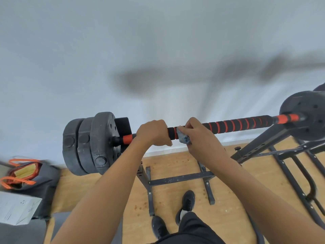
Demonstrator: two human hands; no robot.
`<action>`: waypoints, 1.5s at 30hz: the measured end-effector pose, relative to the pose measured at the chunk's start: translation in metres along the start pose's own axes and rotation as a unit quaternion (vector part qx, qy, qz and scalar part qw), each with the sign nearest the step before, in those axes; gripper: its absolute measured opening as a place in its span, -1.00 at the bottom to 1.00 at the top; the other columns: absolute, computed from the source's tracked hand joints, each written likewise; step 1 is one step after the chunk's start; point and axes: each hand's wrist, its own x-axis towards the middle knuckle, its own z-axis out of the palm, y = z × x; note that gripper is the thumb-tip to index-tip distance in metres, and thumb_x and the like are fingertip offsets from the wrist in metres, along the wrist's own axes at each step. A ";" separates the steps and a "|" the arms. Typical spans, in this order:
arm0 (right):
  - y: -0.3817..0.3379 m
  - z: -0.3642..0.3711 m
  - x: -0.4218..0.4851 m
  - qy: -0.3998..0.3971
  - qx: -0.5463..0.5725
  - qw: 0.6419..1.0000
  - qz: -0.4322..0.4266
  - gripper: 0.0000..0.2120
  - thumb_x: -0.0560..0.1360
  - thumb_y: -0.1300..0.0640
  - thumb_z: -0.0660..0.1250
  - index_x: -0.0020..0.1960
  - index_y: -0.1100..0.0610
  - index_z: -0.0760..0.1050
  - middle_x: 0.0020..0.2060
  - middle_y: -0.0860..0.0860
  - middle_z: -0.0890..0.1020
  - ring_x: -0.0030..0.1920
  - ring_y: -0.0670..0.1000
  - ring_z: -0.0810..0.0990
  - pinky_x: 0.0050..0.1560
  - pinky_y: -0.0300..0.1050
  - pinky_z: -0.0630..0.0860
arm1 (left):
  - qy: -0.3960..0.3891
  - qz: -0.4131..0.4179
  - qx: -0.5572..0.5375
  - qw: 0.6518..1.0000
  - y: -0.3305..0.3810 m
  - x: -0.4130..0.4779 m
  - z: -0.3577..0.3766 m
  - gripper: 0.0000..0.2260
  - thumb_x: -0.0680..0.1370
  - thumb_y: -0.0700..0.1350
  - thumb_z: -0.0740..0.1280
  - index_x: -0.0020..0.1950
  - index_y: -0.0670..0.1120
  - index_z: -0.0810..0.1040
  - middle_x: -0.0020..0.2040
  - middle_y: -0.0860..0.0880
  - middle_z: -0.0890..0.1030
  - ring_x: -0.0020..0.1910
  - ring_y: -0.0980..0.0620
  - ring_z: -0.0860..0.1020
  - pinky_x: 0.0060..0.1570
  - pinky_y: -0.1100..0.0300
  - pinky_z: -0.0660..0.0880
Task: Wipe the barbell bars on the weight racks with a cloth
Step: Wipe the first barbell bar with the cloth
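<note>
Stands facing a bar [237,125] wrapped in black foam with orange bands, laid across a black rack [181,179]. Clasps the bar from above with the left grip [153,132], curled tight round it, just inside the three black plates [88,145] at the bar's left end. Pinches a small grey-blue cloth [182,137] in the right grip [198,136], pressed against the bar's near side, just right of the left grip. Carries another plate [306,115] at the bar's right end. Shows black shoes [187,203] on a wooden floor [246,173] below the bar, a grey bag [35,178] with orange straps below its left end, and a pale wall [158,50] behind the bar, with the bar's blurred shadow on it.
</note>
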 end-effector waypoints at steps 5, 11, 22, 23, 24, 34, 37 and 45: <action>0.004 0.002 -0.020 -0.008 0.000 1.000 -0.010 -0.56 0.53 0.32 0.39 0.37 0.08 0.52 0.05 -0.06 0.39 -0.05 -0.02 0.49 -0.07 -0.13 0.60 | -0.133 0.021 -0.102 0.986 -0.003 0.006 -0.014 -0.70 0.42 0.02 0.59 -0.14 -0.15 0.59 -0.36 -0.02 0.56 -0.48 -0.01 0.42 -0.40 0.20 0.40; 0.019 -0.007 -0.018 0.069 0.114 0.991 0.015 -0.65 0.52 0.33 0.42 0.26 0.06 0.62 -0.05 -0.11 0.46 -0.09 -0.09 0.51 -0.15 -0.44 0.44 | -0.133 0.019 -0.124 0.983 -0.004 0.006 -0.012 -0.74 0.43 -0.04 0.57 -0.10 -0.15 0.58 -0.34 -0.03 0.55 -0.50 -0.01 0.39 -0.42 0.22 0.36; 0.018 0.014 -0.006 0.049 0.018 0.998 -0.033 -0.59 0.48 0.35 0.42 0.30 0.11 0.58 -0.01 -0.03 0.44 -0.20 0.03 0.53 -0.26 -0.03 0.60 | -0.277 -0.021 -0.156 0.948 -0.005 0.009 -0.027 -0.69 0.41 0.03 0.61 -0.14 -0.09 0.55 -0.35 -0.01 0.50 -0.48 0.03 0.34 -0.41 0.21 0.29; 0.020 0.015 -0.013 0.042 0.013 0.998 -0.034 -0.51 0.48 0.35 0.43 0.37 0.09 0.54 0.03 -0.04 0.45 -0.18 0.01 0.51 -0.25 -0.05 0.60 | -0.278 -0.021 -0.158 0.947 -0.005 0.009 -0.027 -0.69 0.40 0.03 0.62 -0.13 -0.09 0.54 -0.34 -0.02 0.50 -0.48 0.04 0.33 -0.41 0.20 0.29; 0.020 0.017 -0.019 0.032 0.012 0.999 -0.033 -0.47 0.47 0.35 0.45 0.41 0.06 0.52 0.05 -0.04 0.45 -0.15 0.01 0.50 -0.23 -0.08 0.59 | -0.278 -0.021 -0.160 0.947 -0.005 0.009 -0.027 -0.68 0.40 0.03 0.62 -0.13 -0.08 0.54 -0.34 -0.02 0.49 -0.48 0.04 0.33 -0.41 0.20 0.28; 0.020 -0.027 0.055 0.057 -0.027 0.996 -0.062 -0.75 0.25 0.43 0.09 -0.31 0.07 0.31 -0.36 -0.07 0.32 -0.26 0.06 0.34 -0.41 -0.05 0.26 | -0.035 0.007 -0.052 0.998 0.001 -0.011 -0.005 -0.81 0.41 -0.04 0.47 -0.13 -0.07 0.50 -0.34 0.02 0.57 -0.42 -0.02 0.51 -0.33 0.18 0.46; 0.023 -0.017 0.077 -0.076 0.034 0.996 -0.014 -0.68 0.36 0.37 0.14 -0.28 0.05 0.57 -0.28 -0.13 0.61 -0.23 0.12 0.55 -0.29 -0.03 0.53 | 0.145 0.014 0.067 0.987 0.004 -0.028 0.018 -0.84 0.47 0.00 0.39 -0.21 0.02 0.44 -0.31 0.05 0.54 -0.36 -0.01 0.55 -0.27 0.14 0.49; 0.019 -0.005 0.055 -0.153 0.115 0.981 -0.011 -0.67 0.36 0.21 0.11 -0.30 -0.10 0.59 -0.33 -0.10 0.66 -0.35 -0.01 0.61 -0.38 -0.18 0.50 | 0.218 0.015 0.131 0.967 0.008 -0.038 0.037 -0.92 0.51 -0.09 0.34 -0.15 0.01 0.46 -0.36 0.05 0.44 -0.38 -0.04 0.51 -0.30 0.15 0.39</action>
